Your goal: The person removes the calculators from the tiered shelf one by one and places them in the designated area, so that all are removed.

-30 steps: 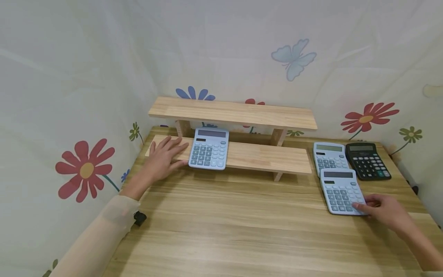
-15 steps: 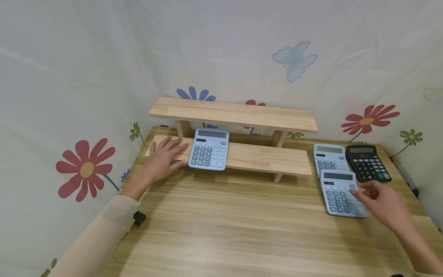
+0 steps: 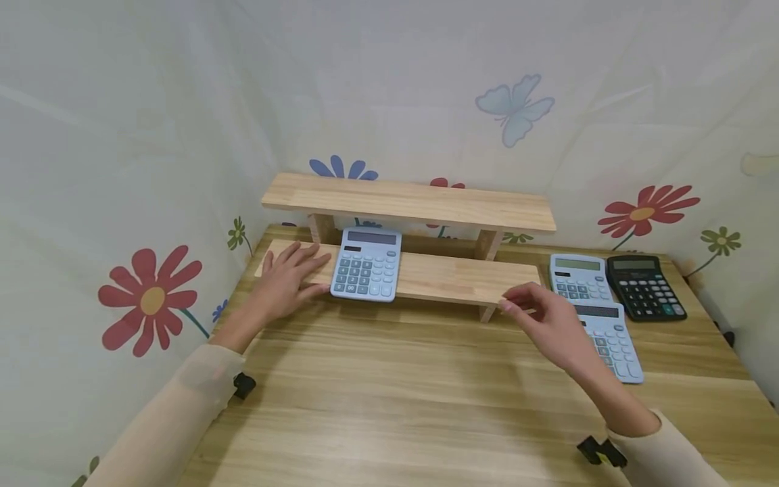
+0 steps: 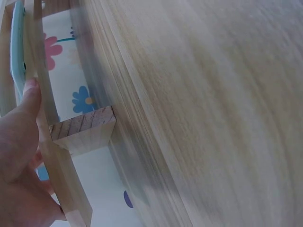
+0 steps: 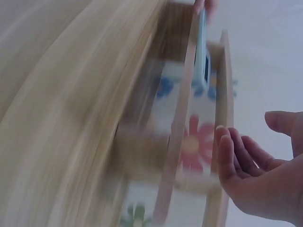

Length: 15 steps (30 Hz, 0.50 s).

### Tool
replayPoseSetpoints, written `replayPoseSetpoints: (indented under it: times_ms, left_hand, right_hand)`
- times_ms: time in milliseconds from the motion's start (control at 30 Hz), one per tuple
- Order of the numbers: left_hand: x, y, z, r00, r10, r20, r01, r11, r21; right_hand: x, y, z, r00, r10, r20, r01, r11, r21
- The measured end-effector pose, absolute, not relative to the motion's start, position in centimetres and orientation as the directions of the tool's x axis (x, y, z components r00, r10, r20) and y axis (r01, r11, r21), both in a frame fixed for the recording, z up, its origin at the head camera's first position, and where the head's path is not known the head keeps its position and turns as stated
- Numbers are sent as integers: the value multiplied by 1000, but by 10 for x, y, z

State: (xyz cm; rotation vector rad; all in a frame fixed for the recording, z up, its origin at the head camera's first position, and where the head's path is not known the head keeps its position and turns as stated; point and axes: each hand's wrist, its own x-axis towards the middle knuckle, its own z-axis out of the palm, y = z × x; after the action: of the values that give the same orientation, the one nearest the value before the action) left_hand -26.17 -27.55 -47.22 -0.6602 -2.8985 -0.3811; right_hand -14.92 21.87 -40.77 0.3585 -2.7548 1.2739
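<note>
A light-blue calculator (image 3: 366, 265) leans on the lower board of a two-tier wooden shelf (image 3: 462, 276), left of its middle. My left hand (image 3: 286, 281) lies spread on that board's left end, its thumb at the calculator's lower left edge; in the left wrist view the thumb (image 4: 31, 94) reaches that edge too. My right hand (image 3: 548, 321) hovers before the board's right end with loosely bent fingers and nothing between them. It partly covers a second light-blue calculator (image 3: 621, 348), which overlaps a third light-blue calculator (image 3: 579, 267). Beside them lies a black calculator (image 3: 646, 287).
The shelf's upper board (image 3: 408, 199) runs above and behind the lower one. All stands on a wood-grain table (image 3: 389, 406), backed by a pale curtain (image 3: 389, 88) printed with flowers and a butterfly. Each sleeve carries a small black clip.
My right hand has let go of the front light-blue calculator at the right and moved left to the shelf's right end. The left hand and the calculator on the shelf have stayed put.
</note>
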Motion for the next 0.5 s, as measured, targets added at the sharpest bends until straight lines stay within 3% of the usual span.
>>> replayPoseSetpoints:
  times_ms: [200,500]
  left_hand:
    - [-262,-275,-475,-892,407,197,443,872,207]
    - [-264,-276,-476,-895,400,199,437,876,204]
  right_hand:
    - [-163,164,-426,-922,-378,81,-220,340,-914]
    - [-183,101,-448,-866,-486,-115,98,60,-993]
